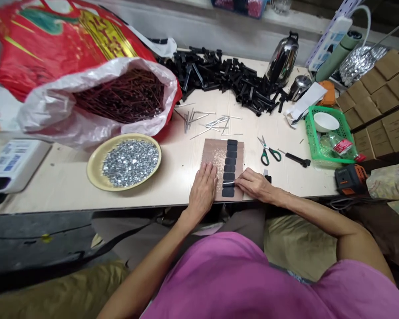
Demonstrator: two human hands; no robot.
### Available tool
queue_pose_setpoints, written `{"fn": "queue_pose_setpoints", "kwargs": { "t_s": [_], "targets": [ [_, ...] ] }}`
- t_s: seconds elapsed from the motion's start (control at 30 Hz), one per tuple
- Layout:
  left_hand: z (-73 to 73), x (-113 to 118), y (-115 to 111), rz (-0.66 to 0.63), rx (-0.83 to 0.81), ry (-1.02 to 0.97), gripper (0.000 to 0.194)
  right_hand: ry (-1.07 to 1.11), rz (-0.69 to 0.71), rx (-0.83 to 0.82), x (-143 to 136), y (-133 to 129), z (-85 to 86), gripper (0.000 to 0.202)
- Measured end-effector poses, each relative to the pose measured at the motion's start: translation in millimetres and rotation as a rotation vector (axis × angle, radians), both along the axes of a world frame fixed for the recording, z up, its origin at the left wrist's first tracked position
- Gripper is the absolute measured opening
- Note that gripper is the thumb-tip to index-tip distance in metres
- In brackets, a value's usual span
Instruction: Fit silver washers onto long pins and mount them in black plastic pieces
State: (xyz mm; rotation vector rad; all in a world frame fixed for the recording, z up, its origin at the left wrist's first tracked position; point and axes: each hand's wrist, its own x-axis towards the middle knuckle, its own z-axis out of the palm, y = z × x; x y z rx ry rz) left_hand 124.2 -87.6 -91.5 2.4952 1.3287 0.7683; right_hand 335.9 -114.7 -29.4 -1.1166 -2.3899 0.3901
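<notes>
A brown backing sheet [210, 148] lies near the table's front edge, with a column of small black rectangular pads [229, 169] along its right side. Pressed flat on the sheet's left part is my left hand [202, 189], fingers stretched out. My right hand [254, 184] pinches the right end of one black pad [228, 184] low in the column. That pad shows a bright edge and looks partly lifted. A small dark object [267, 178] lies just beyond my right wrist, mostly hidden. Green-handled scissors [267, 152] and a black-handled screwdriver [294, 158] rest to the right.
Loose metal rods [216, 122] lie behind the sheet, before a heap of black plastic parts [226, 75]. Leftward stand a yellow bowl [91, 170] of small metal pieces and a red bag [63, 40] of dark rods. A green basket [310, 133] stands right.
</notes>
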Motion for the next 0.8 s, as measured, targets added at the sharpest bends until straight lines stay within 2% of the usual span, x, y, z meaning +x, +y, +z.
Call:
{"fn": "queue_pose_setpoints", "kwargs": {
  "t_s": [0.07, 0.13, 0.17, 0.23, 0.27, 0.33, 0.4, 0.43, 0.5, 0.57, 0.63, 0.67, 0.7, 0.73, 0.8],
  "targets": [
    [1.9, -1, 0, -0.002, -0.038, -0.019, 0.044, 0.198, -0.104, -0.299, -14, -32, 12.4, 0.023],
    [3.3, -2, 0, -0.003, -0.074, -0.036, 0.044, 0.386, -0.221, -0.768, -31, -60, 15.1, 0.018],
    [3.7, -2, -1, -0.004, -0.091, -0.045, 0.044, 0.479, -0.282, -1.032, -40, -70, 11.2, 0.016],
    [3.7, -1, -1, -0.007, -0.118, -0.072, 0.044, 0.665, -0.416, -1.519, -58, -79, -6.0, 0.02],
    [3.5, 0, -1, -0.009, -0.128, -0.091, 0.045, 0.762, -0.502, -1.7, -66, -78, -17.4, 0.023],
    [3.8, 2, 0, -0.01, -0.139, -0.137, 0.045, 0.913, -0.664, -1.903, -82, -67, -39.1, 0.028],
    [6.1, 2, -1, -0.012, -0.138, -0.188, 0.044, 0.977, -0.758, -1.938, -95, -55, -51.4, 0.033],
    [8.3, 1, -2, -0.02, -0.13, -0.215, 0.043, 0.991, -0.764, -1.928, -100, -52, -52.4, 0.035],
    [13.9, -5, -9, -0.059, -0.083, -0.285, 0.04, 0.992, -0.686, -1.941, -105, -55, -44.2, 0.037],
    [19.1, -15, -24, -0.145, -0.013, -0.364, 0.04, 0.971, -0.484, -2.033, -103, -64, -24.9, 0.036],
    [21.7, -28, -46, -0.244, 0.058, -0.431, 0.041, 0.899, -0.214, -2.07, -95, -66, 1.4, 0.041],
    [21.7, -36, -59, -0.279, 0.107, -0.461, 0.038, 0.846, -0.123, -2.0, -90, -60, 15.6, 0.045],
    [20.9, -45, -72, -0.343, 0.165, -0.489, 0.031, 0.8, -0.1, -1.827, -85, -49, 29.1, 0.046],
    [19.5, -55, -83, -0.344, 0.166, -0.497, 0.025, 0.729, -0.117, -1.585, -80, -32, 41.3, 0.043],
    [16.1, -80, -102, -0.286, 0.223, -0.478, 0.02, 0.505, -0.244, -0.934, -74, 12, 59.4, 0.032]
  ]
}}
